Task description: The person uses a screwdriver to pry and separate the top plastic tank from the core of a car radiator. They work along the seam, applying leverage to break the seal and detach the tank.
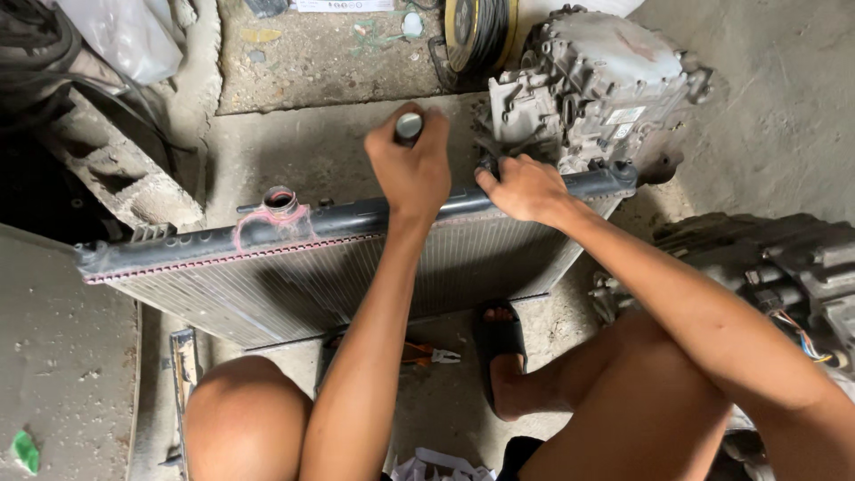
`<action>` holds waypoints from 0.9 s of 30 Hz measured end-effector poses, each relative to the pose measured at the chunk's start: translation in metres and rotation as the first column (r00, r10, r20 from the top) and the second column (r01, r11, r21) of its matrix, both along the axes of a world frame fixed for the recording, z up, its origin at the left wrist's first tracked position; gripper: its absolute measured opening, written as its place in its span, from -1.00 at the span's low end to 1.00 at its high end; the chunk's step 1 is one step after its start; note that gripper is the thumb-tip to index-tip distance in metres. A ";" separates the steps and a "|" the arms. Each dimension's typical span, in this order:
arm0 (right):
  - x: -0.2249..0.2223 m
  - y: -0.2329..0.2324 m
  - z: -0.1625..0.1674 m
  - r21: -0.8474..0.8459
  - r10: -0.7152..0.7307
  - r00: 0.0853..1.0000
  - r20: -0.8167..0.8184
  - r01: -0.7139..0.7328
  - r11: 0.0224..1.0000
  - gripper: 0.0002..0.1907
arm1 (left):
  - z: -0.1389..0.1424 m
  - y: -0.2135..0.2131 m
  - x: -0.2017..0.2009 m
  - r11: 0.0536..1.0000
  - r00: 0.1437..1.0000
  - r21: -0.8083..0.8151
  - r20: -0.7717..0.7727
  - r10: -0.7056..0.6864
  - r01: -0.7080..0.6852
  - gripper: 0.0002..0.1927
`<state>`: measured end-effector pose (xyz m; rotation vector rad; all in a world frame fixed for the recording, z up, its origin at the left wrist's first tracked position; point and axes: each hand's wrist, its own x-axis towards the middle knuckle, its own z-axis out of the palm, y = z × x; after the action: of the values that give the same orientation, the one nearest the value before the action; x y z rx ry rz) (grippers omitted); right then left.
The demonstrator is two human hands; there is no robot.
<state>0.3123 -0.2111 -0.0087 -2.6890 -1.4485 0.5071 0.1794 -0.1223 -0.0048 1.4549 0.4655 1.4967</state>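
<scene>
A long car radiator with a black plastic top tank and a grey finned metal core stands on edge across the concrete floor, between the person's bare knees, and serves as the landmark here. Behind its right end sits a bulky grey cast-metal engine part, touching the radiator's tank; two small pale rectangular labels are stuck on the side of it that faces the radiator. To the right of the radiator lies another dark grey machine assembly with coloured wires. Beyond the radiator's far side stands a coil of black cable on a yellow-rimmed reel, and past its left end lies a crumpled clear plastic bag, whose contents cannot be made out. At the top edge, a white strip-shaped label lies on the ground.

On the radiator's tank, left of centre, rises a round open filler neck stained pink; what is inside is not visible.

The right hand is curled over the tank's top edge near the right end, gripping it. The left hand is closed in a fist around a small cylindrical tool with a silver-grey end, held just above the tank's middle.
</scene>
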 end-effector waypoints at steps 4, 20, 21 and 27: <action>0.001 -0.001 -0.003 0.002 -0.014 1.000 0.004 0.014 1.000 -0.27 | 0.004 0.004 0.015 0.999 0.999 0.005 -0.018 0.036 -0.036 -0.72; -0.003 0.004 0.004 -0.035 -0.018 0.999 0.048 0.019 0.999 -0.26 | 0.008 0.024 0.040 0.992 0.994 -0.124 -0.112 -0.001 -0.013 -0.71; -0.003 0.004 0.004 -0.033 -0.017 0.998 0.054 0.019 0.999 -0.26 | 0.008 0.025 0.040 0.992 0.994 -0.124 -0.108 0.003 -0.017 -0.71; -0.001 0.004 0.000 -0.012 -0.017 0.997 0.080 0.018 1.000 -0.28 | 0.010 0.029 0.046 0.992 0.992 -0.096 -0.103 0.072 -0.082 -0.71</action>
<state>0.3116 -0.2066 -0.0088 -2.7593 -1.4440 0.4141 0.2249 -0.0936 0.0052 1.4511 0.6549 1.4445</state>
